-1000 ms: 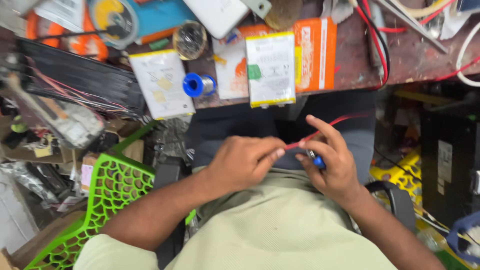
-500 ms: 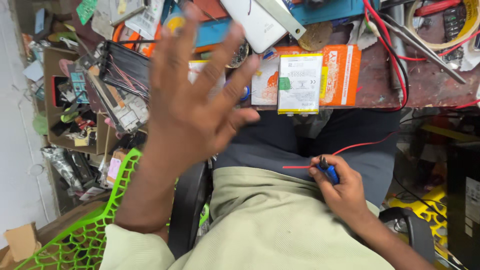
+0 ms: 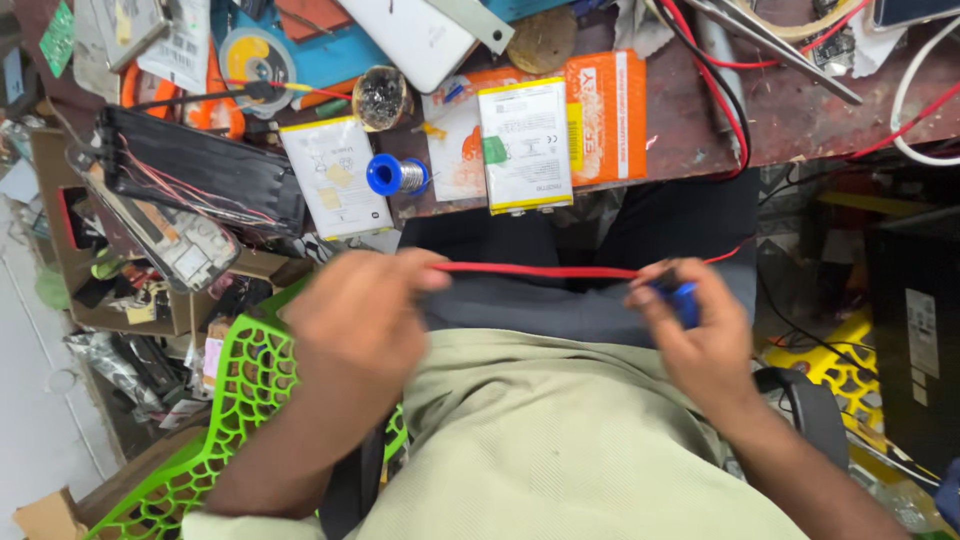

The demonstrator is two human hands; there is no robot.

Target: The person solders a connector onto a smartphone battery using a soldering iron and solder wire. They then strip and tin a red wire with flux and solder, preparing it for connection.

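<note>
Your left hand (image 3: 365,315) pinches one end of the red wire (image 3: 535,271) — stretched taut below the workbench (image 3: 800,110) edge — while your right hand (image 3: 695,335) grips the other end with a blue tool (image 3: 684,300).

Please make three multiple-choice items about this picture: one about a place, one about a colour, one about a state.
1. Where does the blue spool lie?
A. on the workbench edge, between two flat battery packs
B. on the green chair
C. in the left hand

2. What colour is the wire between the hands?
A. yellow
B. red
C. white

3. In what state is that wire?
A. coiled on the lap
B. hanging slack to the floor
C. stretched nearly straight between both hands

Answers:
1. A, the spool sits on the workbench with a pack at each side.
2. B, the strand is plainly red.
3. C, the left hand and right hand each pinch it and it runs straight.
</note>
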